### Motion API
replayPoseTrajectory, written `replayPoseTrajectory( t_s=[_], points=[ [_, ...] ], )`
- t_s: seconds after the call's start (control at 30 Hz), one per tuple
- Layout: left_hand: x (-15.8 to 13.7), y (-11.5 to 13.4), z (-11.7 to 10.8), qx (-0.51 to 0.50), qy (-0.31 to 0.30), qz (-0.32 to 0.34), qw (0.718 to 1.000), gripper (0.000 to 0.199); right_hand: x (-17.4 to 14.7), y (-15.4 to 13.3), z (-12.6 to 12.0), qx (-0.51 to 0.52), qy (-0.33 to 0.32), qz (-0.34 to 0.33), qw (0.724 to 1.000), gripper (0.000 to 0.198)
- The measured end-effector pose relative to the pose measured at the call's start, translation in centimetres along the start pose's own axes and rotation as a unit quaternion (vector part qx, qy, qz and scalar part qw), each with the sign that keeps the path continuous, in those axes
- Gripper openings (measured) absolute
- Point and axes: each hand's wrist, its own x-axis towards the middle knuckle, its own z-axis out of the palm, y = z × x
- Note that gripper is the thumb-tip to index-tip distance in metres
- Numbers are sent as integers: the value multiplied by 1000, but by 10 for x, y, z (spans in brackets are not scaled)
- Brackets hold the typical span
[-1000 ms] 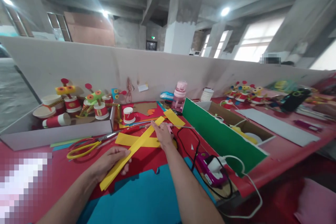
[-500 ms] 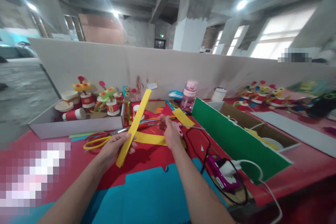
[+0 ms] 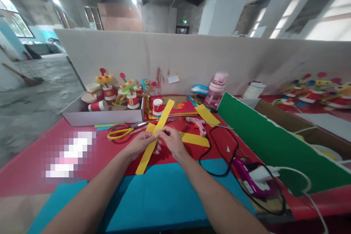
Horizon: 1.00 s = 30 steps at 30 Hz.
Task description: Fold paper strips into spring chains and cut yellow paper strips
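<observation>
A long yellow paper strip [image 3: 167, 111] slants across the middle of the view, held above the table. My left hand [image 3: 144, 142] is closed on it near its middle, thumb on top and fingers behind. My right hand [image 3: 172, 139] pinches the strip at the same place, its fingertips meeting the left thumb. Beneath lies another yellow strip [image 3: 195, 139] on the red table cover. Yellow-handled scissors [image 3: 120, 134] lie left of the hands, and a pink glue gun [image 3: 197, 123] rests to the right.
Paper-cup figures stand in a white box [image 3: 101, 117] at the left. A green-sided box [image 3: 268, 139] stands at the right, by a purple power strip [image 3: 253, 179] with cables. Blue sheets [image 3: 161, 193] lie in front. A pink bottle [image 3: 217, 89] stands near the white partition [image 3: 189, 55].
My right hand has moved left from near the glue gun to the strip and now pinches it. My left hand still holds the strip. The whole view has shifted.
</observation>
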Motion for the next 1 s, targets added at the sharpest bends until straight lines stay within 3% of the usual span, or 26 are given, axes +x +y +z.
replayPoseTrajectory(
  t_s=[0.1,0.4,0.77,0.87,1.0],
  points=[
    [0,-3,2,-18,-21,-29,999,45,5,3,-6,-11,65,-49,997,30],
    [-4,0,5,13,-61,-55,997,45,25,-2,-46,-9,208,-95,974,40],
    [-5,3,3,52,-36,-39,997,45,31,-6,-63,6,271,-93,958,42],
    [-5,1,2,39,-29,-23,999,46,29,-14,-63,72,216,-86,970,38],
    [-3,-1,0,-63,-25,16,998,46,19,-20,-50,185,25,-17,982,48]
  ],
)
